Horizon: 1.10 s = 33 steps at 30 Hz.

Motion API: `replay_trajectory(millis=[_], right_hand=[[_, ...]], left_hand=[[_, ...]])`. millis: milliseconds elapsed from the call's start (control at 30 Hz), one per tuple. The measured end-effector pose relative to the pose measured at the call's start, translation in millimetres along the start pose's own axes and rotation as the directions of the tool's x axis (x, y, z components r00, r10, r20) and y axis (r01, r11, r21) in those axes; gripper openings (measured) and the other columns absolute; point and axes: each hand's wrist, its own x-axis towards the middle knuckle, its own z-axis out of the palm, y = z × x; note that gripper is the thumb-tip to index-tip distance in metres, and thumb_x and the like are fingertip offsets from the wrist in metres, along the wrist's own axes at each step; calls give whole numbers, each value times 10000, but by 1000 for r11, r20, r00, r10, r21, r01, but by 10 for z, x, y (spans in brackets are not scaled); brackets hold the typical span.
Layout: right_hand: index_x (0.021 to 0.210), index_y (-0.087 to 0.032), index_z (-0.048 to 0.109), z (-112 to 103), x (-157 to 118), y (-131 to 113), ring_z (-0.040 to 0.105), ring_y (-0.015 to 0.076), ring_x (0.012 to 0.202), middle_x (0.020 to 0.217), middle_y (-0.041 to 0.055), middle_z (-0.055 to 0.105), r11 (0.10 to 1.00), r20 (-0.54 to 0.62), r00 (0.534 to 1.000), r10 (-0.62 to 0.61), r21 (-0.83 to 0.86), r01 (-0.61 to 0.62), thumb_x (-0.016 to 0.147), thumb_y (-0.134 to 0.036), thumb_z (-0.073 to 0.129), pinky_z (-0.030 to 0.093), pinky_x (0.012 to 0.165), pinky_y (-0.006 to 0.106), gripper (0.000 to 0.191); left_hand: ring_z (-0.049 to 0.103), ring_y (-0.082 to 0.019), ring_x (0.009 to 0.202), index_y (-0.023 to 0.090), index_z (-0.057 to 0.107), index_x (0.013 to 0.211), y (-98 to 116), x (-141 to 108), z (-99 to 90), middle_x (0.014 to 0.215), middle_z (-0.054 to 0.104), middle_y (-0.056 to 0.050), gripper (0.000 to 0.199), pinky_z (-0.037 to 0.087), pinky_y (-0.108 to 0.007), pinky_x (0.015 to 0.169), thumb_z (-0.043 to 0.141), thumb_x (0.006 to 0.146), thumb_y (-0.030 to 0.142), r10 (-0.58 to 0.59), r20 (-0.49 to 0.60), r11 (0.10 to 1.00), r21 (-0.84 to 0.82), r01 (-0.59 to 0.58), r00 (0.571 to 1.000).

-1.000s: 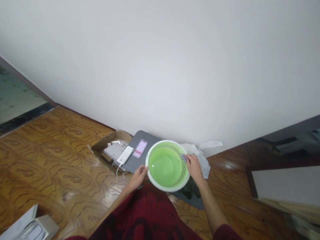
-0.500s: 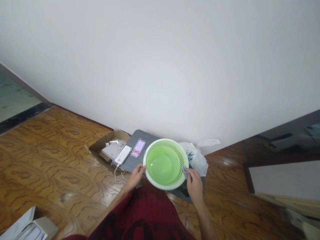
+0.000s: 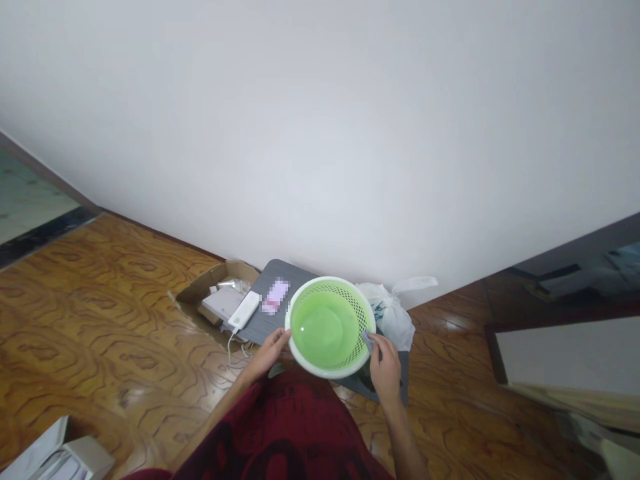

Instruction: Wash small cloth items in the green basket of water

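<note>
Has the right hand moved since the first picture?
Yes: judged against the white plastic bag, the right hand has moved down the picture, toward the wearer's body.

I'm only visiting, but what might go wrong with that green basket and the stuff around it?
The left hand has the green basket only by its rim, so it might slip or turn if the right hand, pinching a grey cloth-like piece at the opposite side, pushes hard.

The white device lies at the edge of the dark table with its cord hanging down; a snag could pull it off.
</note>
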Motion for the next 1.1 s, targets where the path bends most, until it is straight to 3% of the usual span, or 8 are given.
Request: replay_trajectory(millis=[133,400,667,967,1100], right_hand=[[1081,-153,758,-8,-52,-17,662,214,1050,1081,104,759,1000,-15,1000,-15,5,15,1044,-228,460,511,955,350,309],[1110,-174,757,-14,-411,-214,642,209,1082,1117,101,743,999,24,999,43,16,-43,1050,-224,459,511,955,335,308],[1086,-173,767,-45,-250,-119,655,224,1057,1089,105,760,999,13,999,31,-11,-31,1038,-229,452,528,933,361,324],[1114,-169,757,14,-484,-254,648,205,1072,1117,104,744,1000,10,1000,19,11,-19,1048,-212,460,518,950,332,307],[1102,-168,758,-2,-381,-209,652,203,1053,1093,99,751,1000,3,1000,-17,1,17,1043,-199,457,525,936,332,308]], left_hand=[[725,-192,622,200,568,949,-28,-5,-5,737,705,6,659,621,-347,673,745,719,792,-2,-16,999,40,2,1000],[736,-218,640,174,618,1059,-27,-22,7,710,715,-8,675,624,-363,675,728,761,770,-71,-30,996,49,73,997],[724,-208,615,145,629,1177,-40,-2,-9,720,736,-19,758,618,-353,677,712,771,779,-56,13,997,58,55,998],[729,-211,608,137,630,1228,-34,-2,-2,727,748,-38,739,614,-345,666,677,828,755,-67,23,996,58,66,997],[728,-211,599,125,623,1264,-19,0,2,705,748,-42,748,609,-337,656,672,842,741,-92,17,994,56,91,996]])
